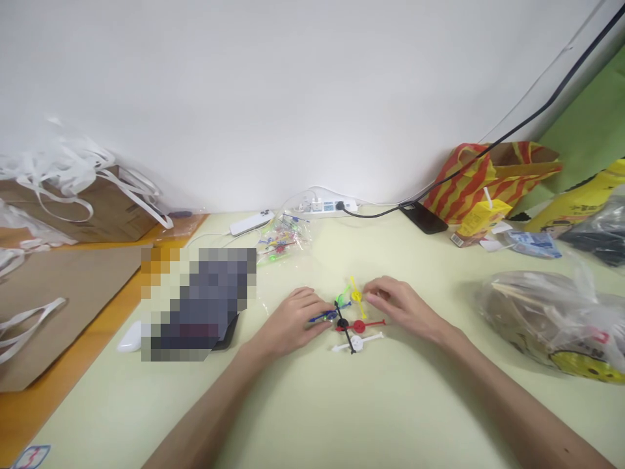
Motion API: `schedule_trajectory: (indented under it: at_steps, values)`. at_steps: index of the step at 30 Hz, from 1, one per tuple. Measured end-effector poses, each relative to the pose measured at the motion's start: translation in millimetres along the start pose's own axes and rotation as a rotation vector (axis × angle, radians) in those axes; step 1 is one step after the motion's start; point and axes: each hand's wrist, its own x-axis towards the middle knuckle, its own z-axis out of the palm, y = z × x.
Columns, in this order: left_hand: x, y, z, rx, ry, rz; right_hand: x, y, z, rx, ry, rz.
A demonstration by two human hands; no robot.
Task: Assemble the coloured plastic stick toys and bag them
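Observation:
Small plastic spinner arrows lie in a loose cluster on the table. My left hand (297,320) is at the cluster's left side, its thumb and index finger on either side of the blue spinner arrow (328,315). To the right, my right hand (398,303) has bent fingers, thumb and index close together beside the hub of the yellow spinner arrow (356,296). Whether they touch it is hard to see. A black spinner arrow (343,324) lies across the red spinner arrow (360,326) and the white spinner arrow (358,342). Partly hidden behind them is a green spinner arrow (342,298).
A clear bag of coloured pieces (283,241) lies behind, near a white phone (251,223) and a power strip (327,206). A pixelated dark item (205,306) is at left. Rightward are a plastic-wrapped package (541,326), a yellow drink carton (481,223) and a black phone (424,218).

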Motion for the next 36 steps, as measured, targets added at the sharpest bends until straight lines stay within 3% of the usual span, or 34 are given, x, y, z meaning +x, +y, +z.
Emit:
schedule_trajectory:
  at_steps: [2, 6, 10, 15, 22, 28, 32, 36]
  values:
    - [-0.5, -0.9, 0.3, -0.006, -0.008, -0.002, 0.0, -3.4, 3.4, -0.092, 0.012, -0.062]
    - [-2.0, -2.6, 1.1, -0.038, -0.011, -0.023, -2.2, -14.6, 9.5, -0.293, -0.146, -0.120]
    - [-3.3, -3.7, 0.4, -0.106, 0.014, -0.051, -4.6, -24.2, 8.4, -0.312, -0.202, -0.175]
    - [-3.4, -4.1, -2.5, -0.172, 0.084, -0.115, -4.5, -29.0, 5.6, -0.255, -0.196, -0.213]
    - [-3.0, -6.8, -1.5, 0.004, 0.101, -0.132, -3.0, -27.6, 9.7, -0.160, -0.182, -0.234]
    - [-8.2, -18.1, -1.3, 0.050, 0.055, -0.142, -2.2, -25.6, 23.8, -0.281, 0.009, -0.192]
    - [-8.1, -18.9, -2.7, 0.037, 0.045, -0.139, -3.2, -26.1, 29.3, -0.399, -0.096, -0.219]
    - [-6.8, -14.9, -5.7, 0.016, 0.024, -0.125, -3.1, -25.2, 26.6, -0.376, -0.130, -0.246]
